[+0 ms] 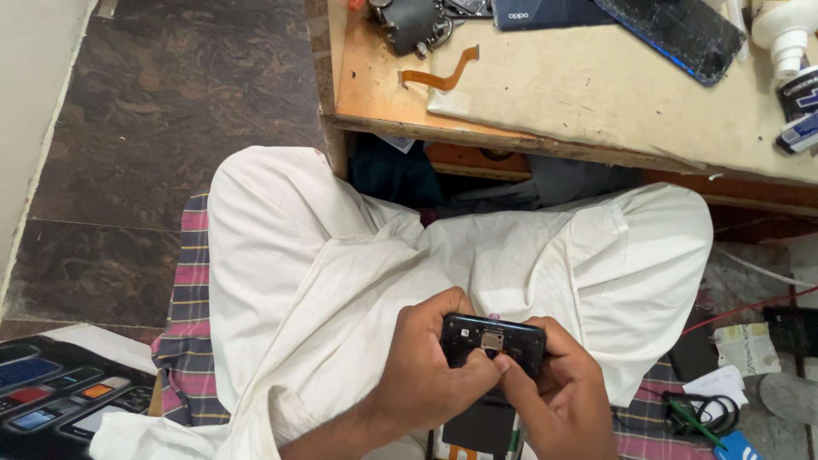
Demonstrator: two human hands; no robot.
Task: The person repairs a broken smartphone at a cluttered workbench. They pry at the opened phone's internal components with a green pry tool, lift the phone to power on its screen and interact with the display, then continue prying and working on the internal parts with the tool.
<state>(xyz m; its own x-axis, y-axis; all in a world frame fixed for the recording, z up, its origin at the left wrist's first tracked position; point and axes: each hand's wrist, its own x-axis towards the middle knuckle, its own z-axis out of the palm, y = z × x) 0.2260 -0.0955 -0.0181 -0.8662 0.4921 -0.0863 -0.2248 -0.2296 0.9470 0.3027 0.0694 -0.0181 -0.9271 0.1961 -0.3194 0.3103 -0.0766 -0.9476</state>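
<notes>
A black opened phone with its back cover off rests over my lap, held between both hands. My left hand grips its left end, thumb on the exposed inner face. My right hand holds the right end, with a fingertip pressing near a small metal part in the middle. I sit cross-legged in white trousers.
A low wooden table stands ahead with a cracked phone screen, an orange flex cable, a white bottle and dark parts. A checked cloth lies under me. Black cables sit at right.
</notes>
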